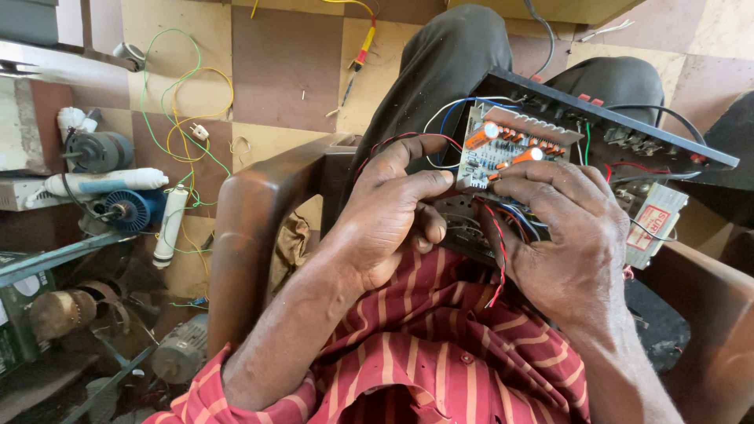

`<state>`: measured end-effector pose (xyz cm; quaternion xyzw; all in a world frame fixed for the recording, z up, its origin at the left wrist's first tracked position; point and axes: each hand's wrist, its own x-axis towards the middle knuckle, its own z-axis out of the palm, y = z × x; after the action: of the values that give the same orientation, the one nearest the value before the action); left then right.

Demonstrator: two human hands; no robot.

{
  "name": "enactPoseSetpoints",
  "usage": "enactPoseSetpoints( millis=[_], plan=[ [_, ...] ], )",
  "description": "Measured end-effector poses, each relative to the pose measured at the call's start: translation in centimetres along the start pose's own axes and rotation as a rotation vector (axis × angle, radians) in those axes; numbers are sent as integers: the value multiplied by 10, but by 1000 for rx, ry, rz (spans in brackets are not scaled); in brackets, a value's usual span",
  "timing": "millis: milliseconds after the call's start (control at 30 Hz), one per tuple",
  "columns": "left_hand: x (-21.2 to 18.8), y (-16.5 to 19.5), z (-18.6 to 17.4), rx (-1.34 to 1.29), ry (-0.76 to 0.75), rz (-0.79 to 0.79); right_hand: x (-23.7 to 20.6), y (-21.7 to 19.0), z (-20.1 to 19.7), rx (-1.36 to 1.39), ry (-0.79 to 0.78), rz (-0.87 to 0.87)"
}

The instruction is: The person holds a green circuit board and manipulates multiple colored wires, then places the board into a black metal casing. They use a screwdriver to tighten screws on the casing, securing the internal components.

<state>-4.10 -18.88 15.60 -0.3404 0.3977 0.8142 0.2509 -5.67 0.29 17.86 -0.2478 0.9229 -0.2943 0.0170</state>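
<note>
Seated person in a brown plastic chair (251,235), viewed from above. Left hand (389,208) and right hand (569,235) each close their grip on a white circuit board (495,149), held over the lap against a black amplifier chassis (620,133). Checkered tile floor (283,71) carries loose wires (177,110) and small electric motors (118,208).

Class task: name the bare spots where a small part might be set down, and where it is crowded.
Bare: the tiled floor between the loose wires and the knee. Crowded: the lap, where both hands hold the circuit board, and the motors at left.
</note>
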Motion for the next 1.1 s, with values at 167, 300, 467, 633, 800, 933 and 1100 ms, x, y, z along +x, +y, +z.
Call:
enactPoseSetpoints(
  millis=[167, 300, 467, 633, 800, 933, 1100],
  plan=[
    [4, -4, -12, 106, 78, 121, 2, -1, -1, 8, 0, -24],
    [16, -8, -24, 593, 321, 621, 4, -4, 3, -16, 14, -38],
    [24, -11, -19, 611, 259, 675, 3, -4, 5, -50, -39, -34],
    [19, -5, 4, 751, 192, 617, 9, 1, 2, -5, -102, 8],
    [25, 1, 20, 945, 156, 770, 11, 9, -9, 138, -198, 20],
    [35, -2, 25, 1121, 184, 909, 5, 17, -20, 195, -252, 25],
    [48, -1, 32, 1205, 163, 863, -1, 33, -28, 255, -224, 12]
  ],
)
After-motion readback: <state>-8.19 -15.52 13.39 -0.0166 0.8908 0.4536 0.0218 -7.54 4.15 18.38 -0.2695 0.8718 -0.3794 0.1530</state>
